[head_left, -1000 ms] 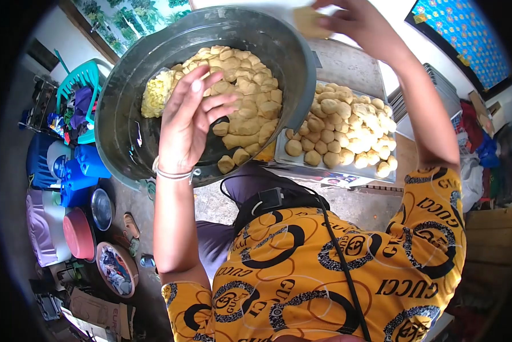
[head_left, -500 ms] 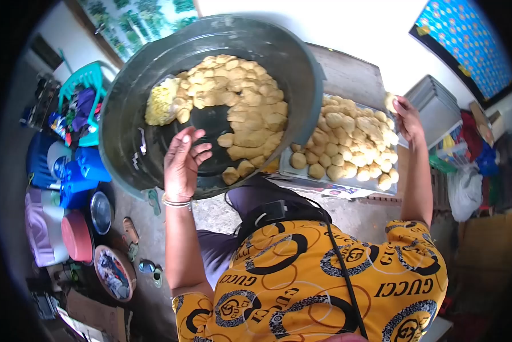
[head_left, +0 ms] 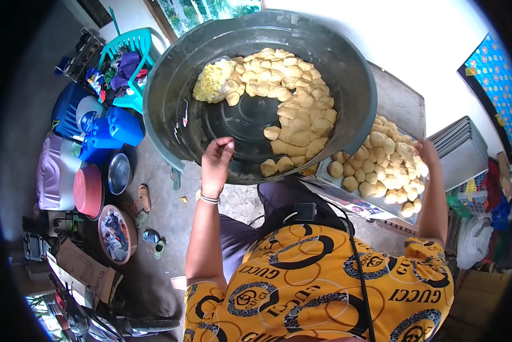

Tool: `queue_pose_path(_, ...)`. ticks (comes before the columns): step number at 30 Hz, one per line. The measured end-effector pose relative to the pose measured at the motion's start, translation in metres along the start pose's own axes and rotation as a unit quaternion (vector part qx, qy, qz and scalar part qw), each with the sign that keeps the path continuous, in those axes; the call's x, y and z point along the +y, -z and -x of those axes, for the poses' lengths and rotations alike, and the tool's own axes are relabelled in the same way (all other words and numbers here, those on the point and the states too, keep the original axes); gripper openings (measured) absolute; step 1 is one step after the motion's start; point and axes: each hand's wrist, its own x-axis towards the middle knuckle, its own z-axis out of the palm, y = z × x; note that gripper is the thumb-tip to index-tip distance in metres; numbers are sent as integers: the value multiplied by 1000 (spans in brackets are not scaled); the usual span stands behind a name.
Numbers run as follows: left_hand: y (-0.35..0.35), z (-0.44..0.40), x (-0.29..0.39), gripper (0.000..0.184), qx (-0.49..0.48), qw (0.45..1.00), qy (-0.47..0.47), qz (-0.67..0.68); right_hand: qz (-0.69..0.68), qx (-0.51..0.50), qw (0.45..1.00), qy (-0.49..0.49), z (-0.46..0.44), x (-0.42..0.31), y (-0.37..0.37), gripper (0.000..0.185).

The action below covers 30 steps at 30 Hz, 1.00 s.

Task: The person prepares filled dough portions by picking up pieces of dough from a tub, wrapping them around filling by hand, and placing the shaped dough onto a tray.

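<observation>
My left hand [head_left: 217, 165] is above the near rim of a big dark basin [head_left: 173, 128], its fingers drawn together and nothing visible in them. Inside the basin, flattened pale-yellow dough pieces [head_left: 301, 122] form a curved band, with a few rounder ones near the front. A clear plastic bag of yellow bits [head_left: 215, 80] lies by the band's left end. At the right, my right hand [head_left: 429, 154] is at the edge of a heap of dough balls [head_left: 381, 162] on a metal tray [head_left: 323, 172]. Its fingers are closed against a dough ball, partly blending with the heap.
Stacked grey trays [head_left: 461, 151] stand right of the dough tray. Leftward are a teal chair [head_left: 133, 43] with clothes, blue jugs [head_left: 125, 125], a pink tub [head_left: 88, 191] and a basin of laundry [head_left: 116, 235]. Slippers [head_left: 145, 198] lie on the floor. A black cord [head_left: 355, 259] hangs down my shirt.
My left hand has gone from open, palm up, to fingers together. My right hand has lowered from beside the heap, where it held up a dough ball, onto its edge. The view has shifted.
</observation>
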Motion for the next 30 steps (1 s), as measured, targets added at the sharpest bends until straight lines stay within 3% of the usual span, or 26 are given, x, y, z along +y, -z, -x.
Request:
queue_pose_path(2,-2,-3,-1,23,-2,1000,4,15,-3,78,997,-29,0,-63,45,32)
queue_pose_path(3,-3,-4,-2,24,-4,1000,4,27,-21,101,995,6,-4,-100,66,33)
queue_pose_path(6,-3,-7,-1,24,10,999,12,35,-191,85,950,231,-16,-217,94,31)
queue_pose_path(8,-4,-7,-5,23,13,999,10,43,-154,-37,929,334,1,-314,96,30)
queue_pose_path(10,-2,-6,-9,23,13,999,10,51,-130,-197,860,452,-5,-378,68,28)
queue_pose_path(12,0,-3,-7,21,22,998,14,52,-59,-251,821,509,-34,-420,-14,33)
queue_pose_path(14,3,0,-10,20,35,998,15,42,20,-240,809,537,-45,-446,-87,38)
queue_pose_path(16,5,4,-11,20,45,998,9,32,225,-249,762,554,-43,-464,-128,37)
queue_pose_path(18,8,7,-16,23,37,998,13,41,222,-276,773,526,-40,-482,-123,33)
queue_pose_path(21,8,3,-23,40,52,995,31,81,-73,-275,823,491,-34,-499,-107,28)
queue_pose_path(22,9,-2,-14,41,23,993,25,117,-187,-372,818,396,-21,-506,-87,25)
queue_pose_path(24,7,-6,5,45,-41,981,23,190,-299,-362,768,435,8,-516,-63,21)
queue_pose_path(26,6,-10,10,38,-25,968,80,236,-369,-380,732,428,24,-519,-68,17)
queue_pose_path(28,10,-10,9,30,3,961,82,265,-372,-343,739,444,33,-522,-73,15)
queue_pose_path(30,11,-5,4,25,20,959,63,276,-390,-409,705,428,34,-524,-69,20)
